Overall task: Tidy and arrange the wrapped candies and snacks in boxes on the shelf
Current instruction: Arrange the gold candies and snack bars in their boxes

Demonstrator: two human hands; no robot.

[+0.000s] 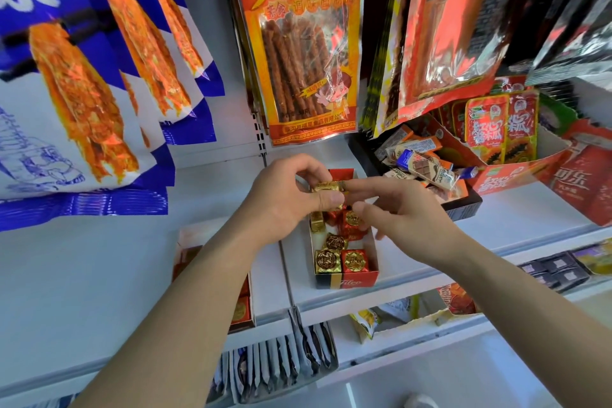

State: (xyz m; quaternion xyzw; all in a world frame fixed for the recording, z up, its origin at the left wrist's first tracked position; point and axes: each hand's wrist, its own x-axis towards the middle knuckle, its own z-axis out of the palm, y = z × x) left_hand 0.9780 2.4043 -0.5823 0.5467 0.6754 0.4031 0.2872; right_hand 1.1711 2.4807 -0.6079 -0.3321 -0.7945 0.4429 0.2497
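A narrow red and black candy box [344, 280] sits on the white shelf [516, 225], holding several gold and red foil-wrapped candies [354, 262]. My left hand [291, 199] grips a gold-wrapped candy [328, 187] above the box's far half. My right hand [397, 209] reaches in from the right, its index finger and thumb touching that candy's right end. A red candy [352, 220] lies just under my right thumb. The middle of the box is hidden by my hands.
A second box [212, 262] with red candies stands to the left. A black tray of chocolate bars [427, 169] and red snack boxes [503, 132] sit at the right. Snack bags [308, 43] hang above. Lower shelves hold packets [281, 368].
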